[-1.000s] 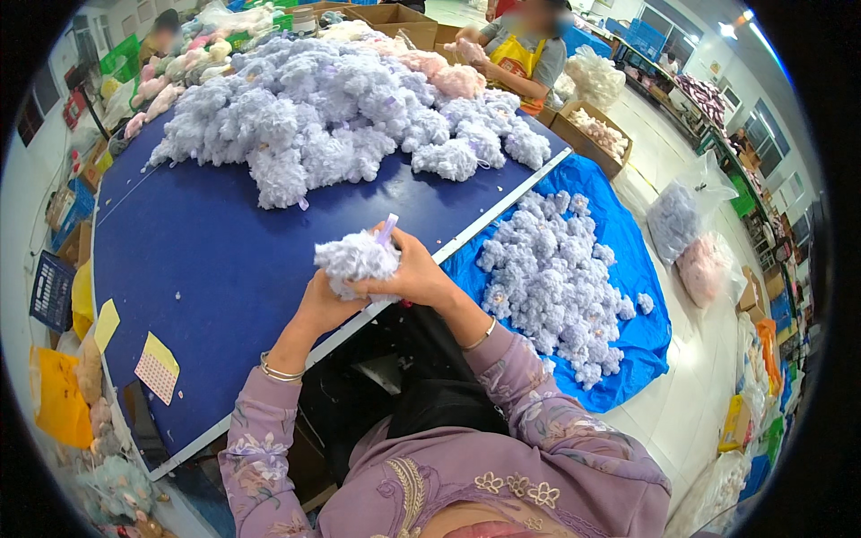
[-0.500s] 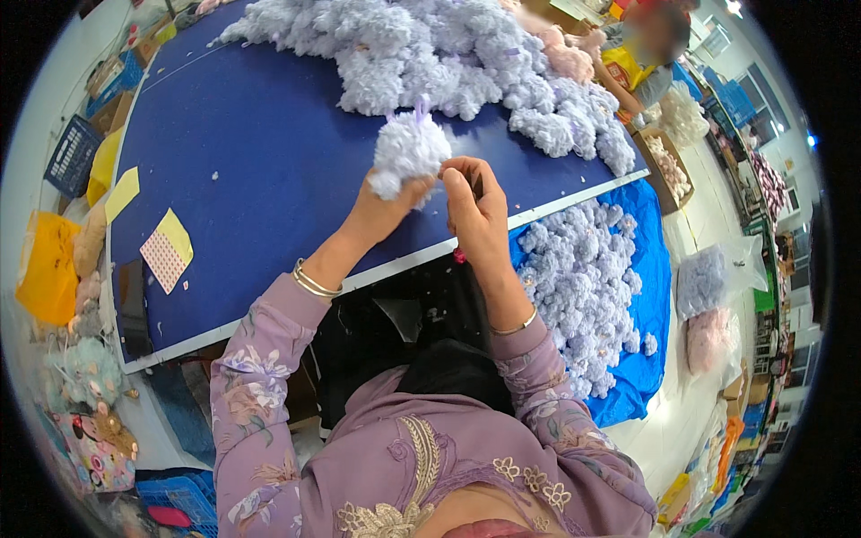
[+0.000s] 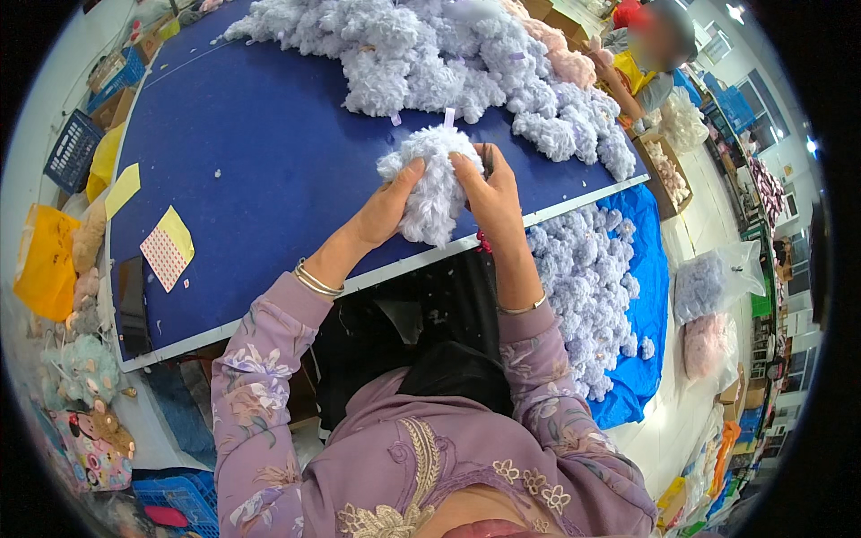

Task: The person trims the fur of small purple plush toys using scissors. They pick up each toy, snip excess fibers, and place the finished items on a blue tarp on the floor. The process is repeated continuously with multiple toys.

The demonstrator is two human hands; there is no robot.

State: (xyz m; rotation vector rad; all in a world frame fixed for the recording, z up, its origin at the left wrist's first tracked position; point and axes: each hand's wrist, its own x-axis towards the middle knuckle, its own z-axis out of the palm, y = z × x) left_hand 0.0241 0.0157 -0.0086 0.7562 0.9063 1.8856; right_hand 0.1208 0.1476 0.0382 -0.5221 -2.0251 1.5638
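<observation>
Above the table's near edge, my left hand (image 3: pixel 391 203) and my right hand (image 3: pixel 493 190) hold a fluffy pale lavender plush piece (image 3: pixel 434 193) between them. Both thumbs press on its near face, while most of the other fingers are hidden behind the fur. A short pale purple ribbon tab (image 3: pixel 449 117) sticks up from its top, and a second tab shows to its left. Something small and dark (image 3: pixel 487 160) sits by my right fingers, too covered to name. Beneath my right hand hangs a small pinkish-red thing (image 3: pixel 484 240).
A large heap of lavender plush pieces (image 3: pixel 404 54) covers the far side of the blue table (image 3: pixel 260 170). More pieces (image 3: pixel 587 287) lie on a blue sheet (image 3: pixel 650 332) at right. Sticker sheet (image 3: pixel 167 251) and phone (image 3: pixel 133 305) are at left. Another person (image 3: pixel 641 76) works far right.
The plush piece has come lower and nearer, and it is turned. My right hand has gone from beside it to gripping its right side; my left thumb now presses on its front.
</observation>
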